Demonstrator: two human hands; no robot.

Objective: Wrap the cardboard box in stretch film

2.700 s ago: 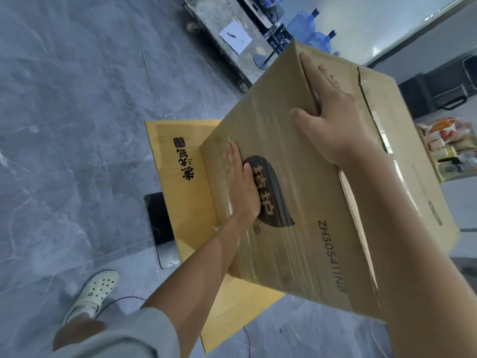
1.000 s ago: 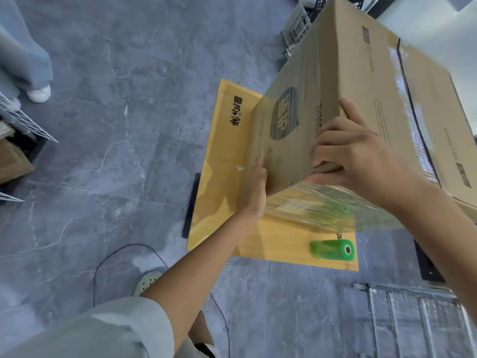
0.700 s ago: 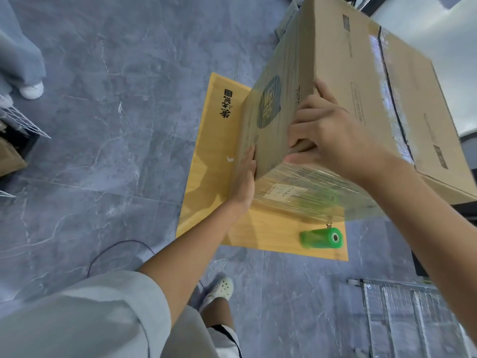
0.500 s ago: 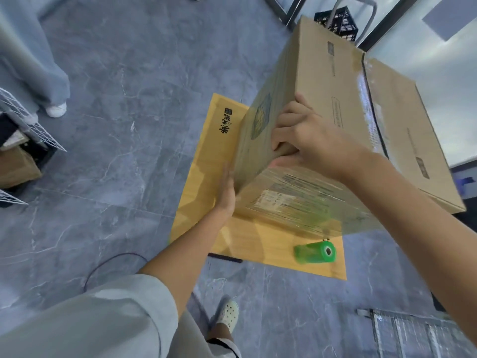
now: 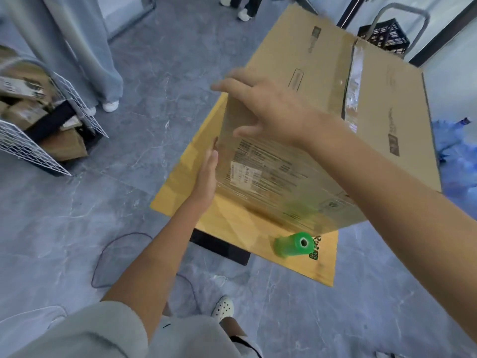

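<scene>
Head-worn view, steeply downward, close.

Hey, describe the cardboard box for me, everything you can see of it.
The cardboard box is big, brown and closed. Shiny clear tape seals its top seam, and small dark marks are printed on it. Clear stretch film covers the near side, over a printed label. The box stands on a yellow board on the floor. The left hand lies flat against its left side. The right hand, fingers spread, rests on the top near corner. A green roll lies on the board near its base.

Film roll [image 5: 293, 245] just beside box [image 5: 322, 73]; wire rack [image 5: 23, 148] well left.
</scene>
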